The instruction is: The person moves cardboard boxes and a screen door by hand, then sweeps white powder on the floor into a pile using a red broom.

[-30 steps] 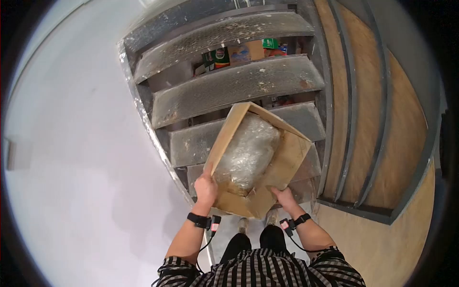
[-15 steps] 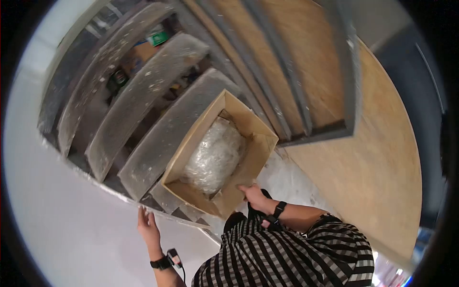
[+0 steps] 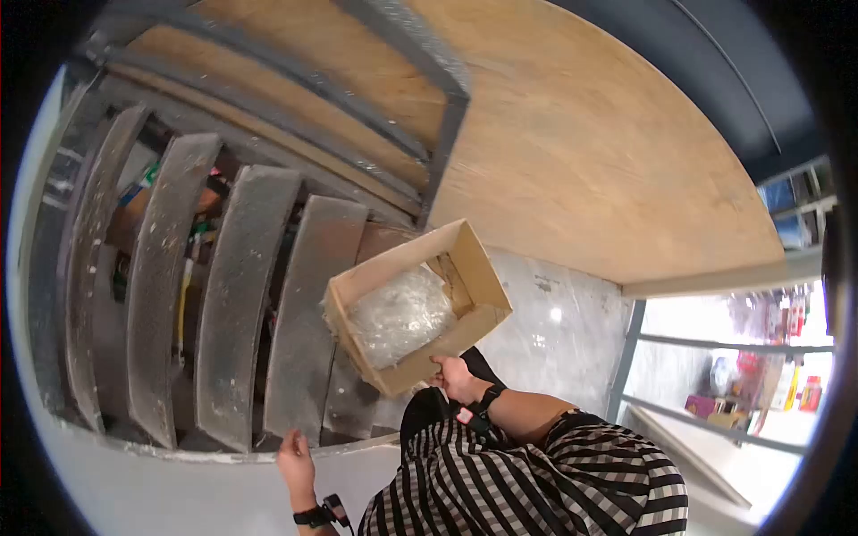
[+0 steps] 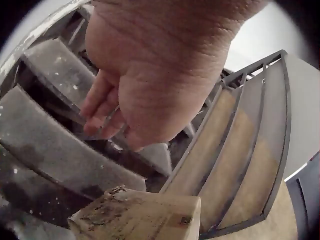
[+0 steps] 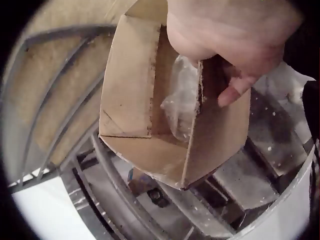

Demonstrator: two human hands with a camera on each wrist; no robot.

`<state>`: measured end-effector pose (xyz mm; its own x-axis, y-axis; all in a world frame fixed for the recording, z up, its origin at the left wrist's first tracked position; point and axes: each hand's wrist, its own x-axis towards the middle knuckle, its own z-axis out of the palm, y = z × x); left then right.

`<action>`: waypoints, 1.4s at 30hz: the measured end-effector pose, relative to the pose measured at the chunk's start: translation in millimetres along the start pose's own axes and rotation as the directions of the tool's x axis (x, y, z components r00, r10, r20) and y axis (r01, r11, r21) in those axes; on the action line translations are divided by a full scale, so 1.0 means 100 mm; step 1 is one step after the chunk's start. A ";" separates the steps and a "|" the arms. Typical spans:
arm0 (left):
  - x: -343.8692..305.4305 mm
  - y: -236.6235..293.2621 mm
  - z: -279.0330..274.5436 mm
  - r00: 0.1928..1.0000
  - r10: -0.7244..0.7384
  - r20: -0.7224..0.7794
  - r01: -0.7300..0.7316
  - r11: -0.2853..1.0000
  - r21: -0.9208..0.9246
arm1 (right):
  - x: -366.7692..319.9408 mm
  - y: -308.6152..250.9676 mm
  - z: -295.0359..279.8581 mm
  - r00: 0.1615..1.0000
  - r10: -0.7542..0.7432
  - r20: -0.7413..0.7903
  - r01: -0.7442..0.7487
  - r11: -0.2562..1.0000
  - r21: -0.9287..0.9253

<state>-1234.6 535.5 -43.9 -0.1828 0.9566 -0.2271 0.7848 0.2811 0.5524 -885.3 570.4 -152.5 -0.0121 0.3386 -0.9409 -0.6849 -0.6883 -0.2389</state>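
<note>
An open cardboard box [image 3: 483, 268] hangs tilted in front of the person, above the lower stairs. Inside it lies a bundle of clear plastic wrap [image 3: 404, 314]. My right hand [image 3: 456, 380] grips the near wall of the box at its rim; in the right wrist view the thumb side is inside and the fingers [image 5: 232, 92] lie against the outer face. Away from the box, my left hand [image 3: 296, 463] is held over the stair's white side edge, its fingers loosely bent with nothing in them. The left wrist view shows the box's outer side [image 4: 140, 215] below that hand.
Worn grey stair treads [image 3: 232, 304] run up to the left, with gaps and stored items between them. A grey metal railing [image 3: 447, 134] borders a wooden floor [image 3: 572, 152]. At the right, shelves with colourful goods [image 3: 760, 384] stand beyond a dark frame.
My left hand has let go of the box and moved away to the left. The right hand keeps its grip as the view turns to the right and the box swings round.
</note>
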 end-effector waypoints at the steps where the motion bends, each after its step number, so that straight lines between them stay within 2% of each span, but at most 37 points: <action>1: -0.05 -0.04 0.06 0.999 -0.013 0.038 0.012 0.999 0.043 | 0.12 0.02 -0.16 1.000 -0.007 -0.012 0.008 1.000 0.030; 2: -0.10 -0.04 0.10 0.998 0.011 0.061 -0.014 0.999 0.047 | 0.25 0.04 -0.31 1.000 -0.008 -0.026 0.010 0.997 0.079; 4: -0.18 -0.02 0.22 0.971 -0.047 0.236 -0.004 0.977 0.212 | 0.53 0.06 -0.59 0.996 -0.026 -0.086 0.039 0.988 0.147; 5: -0.22 -0.12 0.32 0.968 -0.037 0.249 -0.018 0.976 0.215 | 0.67 0.03 -0.71 0.995 -0.026 -0.095 0.041 0.986 0.163; 7: -0.30 -0.31 0.58 0.932 -0.108 0.346 -0.010 0.947 0.323 | 1.00 0.02 -0.98 0.987 0.022 -0.160 0.017 0.972 0.235; 8: -0.34 -0.23 0.65 0.933 -0.076 0.351 -0.023 0.963 0.268 | 1.25 0.08 -1.15 0.982 -0.030 -0.185 0.077 0.965 0.250; 11: -0.45 -0.08 0.88 0.901 -0.093 0.425 -0.021 0.966 0.257 | 1.76 -0.03 -1.47 0.985 0.012 -0.171 0.046 0.942 0.331; 13: -0.57 -0.06 0.95 0.892 -0.100 0.441 -0.012 0.970 0.244 | 1.93 -0.15 -1.51 0.966 0.050 -0.252 0.059 0.912 0.407; 15: -0.68 -0.03 1.01 0.856 -0.175 0.486 0.086 0.976 0.200 | 2.15 -0.21 -1.56 0.967 0.047 -0.250 0.058 0.916 0.397; 17: -0.72 0.20 0.98 0.855 -0.184 0.486 0.077 0.970 0.231 | 2.38 -0.28 -1.60 0.977 -0.014 -0.213 0.104 0.903 0.416; 18: -0.72 0.31 0.96 0.791 -0.297 0.535 0.177 0.948 0.263 | 2.45 -0.32 -1.60 0.986 -0.050 -0.160 0.108 0.921 0.375; 19: -0.71 0.35 1.01 0.705 -0.400 0.586 0.266 0.914 0.305 | 2.50 -0.35 -1.63 0.990 0.017 -0.137 0.041 0.912 0.407; 20: -0.73 0.29 1.08 0.680 -0.393 0.619 0.244 0.918 0.314 | 2.31 -0.53 -1.53 0.990 0.084 -0.113 -0.026 0.899 0.438; 21: -0.79 0.19 1.09 0.711 -0.328 0.622 0.175 0.939 0.295 | 2.09 -0.73 -1.40 0.985 0.150 -0.088 -0.092 0.879 0.467; 22: -0.82 0.13 1.10 0.743 -0.265 0.615 0.113 0.955 0.275 | 2.21 -0.61 -1.39 0.996 0.073 -0.044 -0.050 0.922 0.384; 23: -0.84 0.14 1.13 0.730 -0.274 0.626 0.114 0.952 0.284 | 2.33 -0.49 -1.37 1.000 -0.005 0.000 0.005 0.953 0.303; 24: -0.84 0.14 1.16 0.735 -0.223 0.641 0.045 0.959 0.281 | 2.35 -0.47 -1.36 0.980 0.158 0.118 -0.195 0.868 0.457; 25: -0.83 0.17 1.18 0.740 -0.162 0.653 -0.031 0.961 0.274 | 2.41 -0.36 -1.29 0.977 0.197 0.077 -0.212 0.914 0.347; 26: -0.78 0.31 1.19 0.738 -0.153 0.657 -0.045 0.961 0.273 | 2.43 -0.21 -1.25 0.973 0.227 0.034 -0.228 0.945 0.234; 28: -0.67 0.66 1.23 0.759 -0.186 0.624 0.018 0.964 0.266 | 2.19 -0.10 -1.26 0.966 0.257 0.027 -0.258 0.964 0.064; 29: -0.65 0.70 1.23 0.763 -0.169 0.624 0.002 0.966 0.260 | 2.24 0.12 -1.39 0.986 0.094 0.140 -0.074 0.987 -0.140; 30: -0.63 0.70 1.23 0.761 -0.193 0.620 0.042 0.967 0.250 | 2.32 0.27 -1.55 0.959 -0.047 0.279 0.138 0.939 -0.316; 31: -0.61 0.71 1.23 0.757 -0.219 0.615 0.083 0.967 0.242 | 2.15 0.15 -1.63 0.957 -0.064 0.283 0.154 0.939 -0.309; 33: -0.58 0.78 1.21 0.781 -0.189 0.595 0.080 0.975 0.205 | 1.63 -0.07 -1.90 0.981 -0.076 0.177 0.167 0.796 -0.582; 34: -0.58 0.79 1.18 0.800 -0.178 0.573 0.095 0.980 0.173 | 1.72 0.04 -2.31 0.776 -0.408 0.481 0.617 0.332 -0.714; 35: -0.57 0.64 1.16 0.812 -0.170 0.558 0.086 0.981 0.173 | 1.96 0.25 -2.77 0.390 -0.467 0.793 0.779 -0.292 -0.555; 36: -0.54 0.36 1.16 0.840 -0.116 0.530 0.032 0.986 0.165 | 1.73 0.10 -2.97 0.611 -0.360 0.705 0.636 -0.306 -0.708; 37: -0.51 0.22 1.13 0.865 -0.060 0.498 -0.022 0.987 0.157 | 1.51 -0.05 -3.19 0.791 -0.229 0.568 0.463 -0.384 -0.799; 38: -0.45 0.51 1.05 0.860 0.019 0.511 -0.164 0.957 0.240 | 1.25 -0.13 -3.44 0.880 -0.305 0.365 0.306 -0.224 -0.925; 39: -0.38 0.56 1.03 0.864 0.040 0.502 -0.181 0.955 0.237 | 0.97 -0.23 -3.68 0.921 -0.364 0.141 0.135 -0.044 -0.990; 40: -0.30 0.54 1.01 0.875 0.052 0.481 -0.250 0.900 0.357 | 0.69 -0.26 -3.90 0.931 -0.317 -0.182 -0.028 0.434 -0.901; 41: -0.24 0.51 0.98 0.880 0.071 0.469 -0.317 0.823 0.471 | 0.56 -0.17 -4.17 0.899 -0.267 -0.347 -0.177 0.504 -0.846; 42: -0.19 0.52 1.02 0.928 0.127 0.350 -0.276 0.865 0.418 | 0.46 0.09 -4.52 0.842 -0.535 -0.065 -0.046 0.048 -0.998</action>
<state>-1130.1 524.5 -92.3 0.1374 0.8962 -0.4218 0.9773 -0.0532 0.2052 -562.9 289.2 -306.3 0.4035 0.6123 -0.6799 0.6947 -0.6887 -0.2078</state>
